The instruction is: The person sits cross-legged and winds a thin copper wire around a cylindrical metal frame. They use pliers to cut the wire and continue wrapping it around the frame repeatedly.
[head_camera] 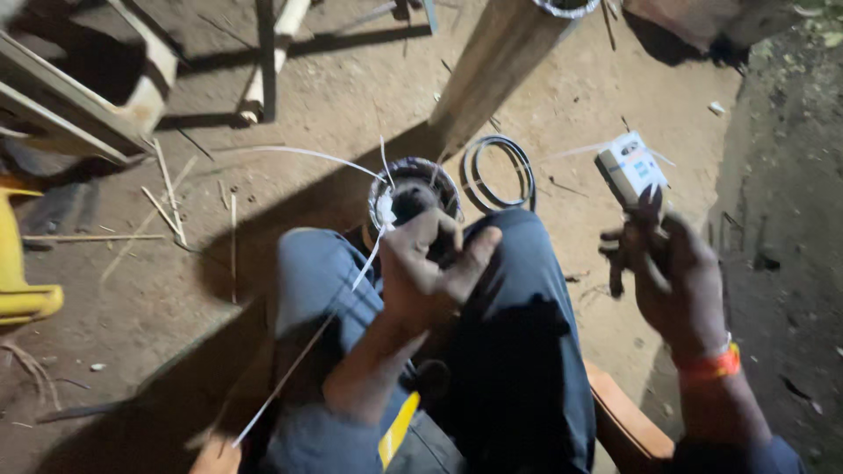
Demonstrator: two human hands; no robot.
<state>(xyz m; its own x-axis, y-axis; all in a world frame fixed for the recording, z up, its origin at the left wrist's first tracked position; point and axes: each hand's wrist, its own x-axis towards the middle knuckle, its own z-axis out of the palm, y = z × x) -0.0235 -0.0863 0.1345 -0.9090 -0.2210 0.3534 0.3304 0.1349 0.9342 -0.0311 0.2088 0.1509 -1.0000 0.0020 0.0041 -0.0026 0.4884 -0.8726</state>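
Observation:
My left hand sits over my knees in blue trousers, fingers curled around a thin white strip that runs down to the lower left. Just beyond that hand stands a small round woven frame with white strips sticking up from it. My right hand, with an orange band at the wrist, is raised at the right and grips a small white box with blue print.
A dark coiled ring lies on the dirt floor beyond my knees. A wooden post leans above it. Wooden frames and loose sticks are at the upper left, a yellow object at the left edge.

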